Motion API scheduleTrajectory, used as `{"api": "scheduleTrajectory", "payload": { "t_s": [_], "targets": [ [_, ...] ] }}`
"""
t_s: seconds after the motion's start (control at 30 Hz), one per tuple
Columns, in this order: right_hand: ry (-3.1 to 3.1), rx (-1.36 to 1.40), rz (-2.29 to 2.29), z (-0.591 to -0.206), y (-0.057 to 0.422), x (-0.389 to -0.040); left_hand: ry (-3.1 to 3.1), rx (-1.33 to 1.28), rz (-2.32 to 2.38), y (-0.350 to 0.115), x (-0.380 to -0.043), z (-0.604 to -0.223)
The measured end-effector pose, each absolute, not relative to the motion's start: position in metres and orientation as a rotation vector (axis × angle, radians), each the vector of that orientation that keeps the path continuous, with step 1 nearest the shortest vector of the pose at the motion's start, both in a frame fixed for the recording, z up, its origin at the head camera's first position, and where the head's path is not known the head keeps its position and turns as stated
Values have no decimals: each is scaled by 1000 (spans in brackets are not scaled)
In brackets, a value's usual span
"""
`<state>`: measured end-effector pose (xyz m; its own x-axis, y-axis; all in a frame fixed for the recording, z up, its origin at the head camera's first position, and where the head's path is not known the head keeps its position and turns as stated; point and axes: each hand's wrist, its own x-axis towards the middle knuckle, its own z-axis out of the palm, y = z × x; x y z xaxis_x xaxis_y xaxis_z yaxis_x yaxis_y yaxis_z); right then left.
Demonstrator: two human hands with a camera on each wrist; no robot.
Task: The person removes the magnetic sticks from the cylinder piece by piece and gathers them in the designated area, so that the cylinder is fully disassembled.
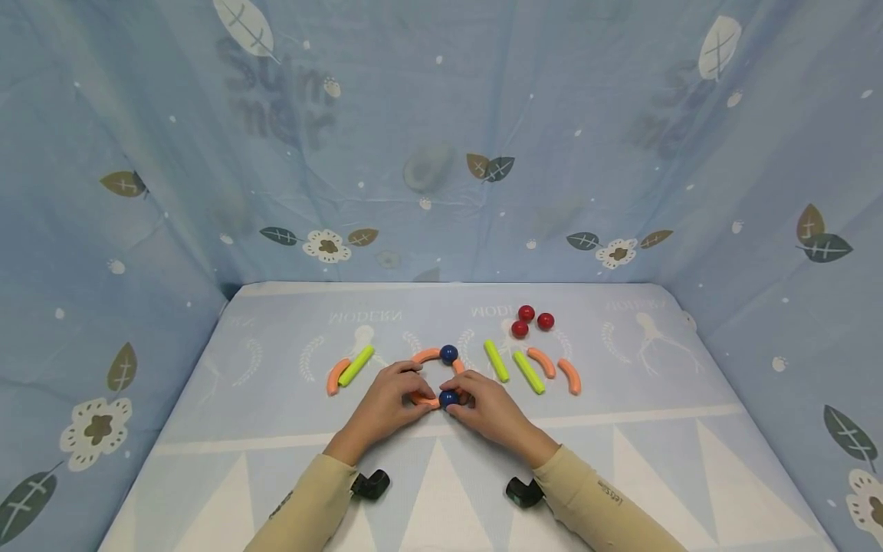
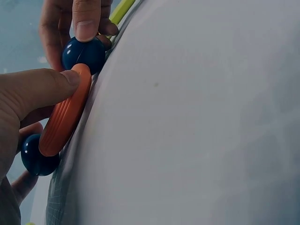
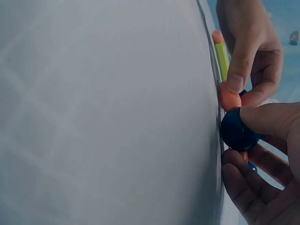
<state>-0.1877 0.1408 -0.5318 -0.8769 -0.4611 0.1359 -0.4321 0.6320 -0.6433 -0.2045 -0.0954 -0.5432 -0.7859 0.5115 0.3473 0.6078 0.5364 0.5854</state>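
Curved orange pieces [image 1: 425, 355] and dark blue balls [image 1: 448, 354] form a rough ring at the middle of the table. My left hand [image 1: 388, 402] pinches the near orange curved piece [image 2: 65, 117] between thumb and fingers. The near blue ball [image 3: 238, 130] is held by my right hand [image 1: 493, 406], its thumb on top. That ball touches one end of the orange piece; whether they are joined I cannot tell. Another blue ball [image 2: 40, 154] sits at the piece's other end, by my left fingers. Both hands partly hide the ring's sides.
Left of the ring, a green stick [image 1: 356, 366] lies against an orange curved piece [image 1: 338, 376]. To the right are two green sticks [image 1: 529, 372] and two orange curved pieces [image 1: 569, 376]. Behind them sit three red balls [image 1: 526, 313]. A patterned blue curtain [image 1: 441, 207] surrounds the table.
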Motion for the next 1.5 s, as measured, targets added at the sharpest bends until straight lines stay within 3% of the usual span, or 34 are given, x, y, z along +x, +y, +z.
{"api": "scheduleTrajectory", "payload": {
  "t_s": [1.5],
  "targets": [
    [2786,-722,-1142,-528,163,-202,-2677,-961,-1079,-99,-204,-543]
  ]
}}
